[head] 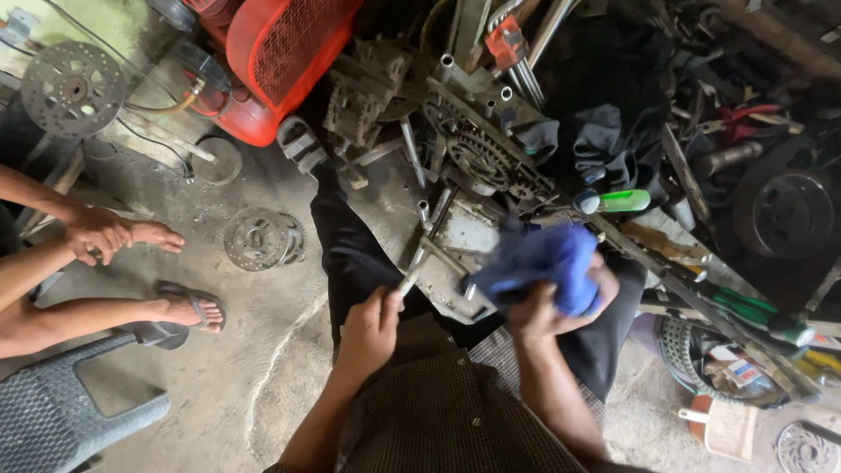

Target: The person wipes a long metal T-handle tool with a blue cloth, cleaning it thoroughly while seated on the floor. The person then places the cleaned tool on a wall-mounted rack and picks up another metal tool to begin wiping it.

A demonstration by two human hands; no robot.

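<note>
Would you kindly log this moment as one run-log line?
left hand: grips metal rod | right hand: holds blue cloth on metal engine part | seated person's foot nearby

Single head view, looking steeply down, close over own lap, floor and cluttered parts beyond.

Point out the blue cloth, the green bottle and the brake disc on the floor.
blue cloth [541, 261], head view, middle of the bunched fabric.
green bottle [624, 201], head view, its green body.
brake disc [257, 238], head view, its hub.
</note>
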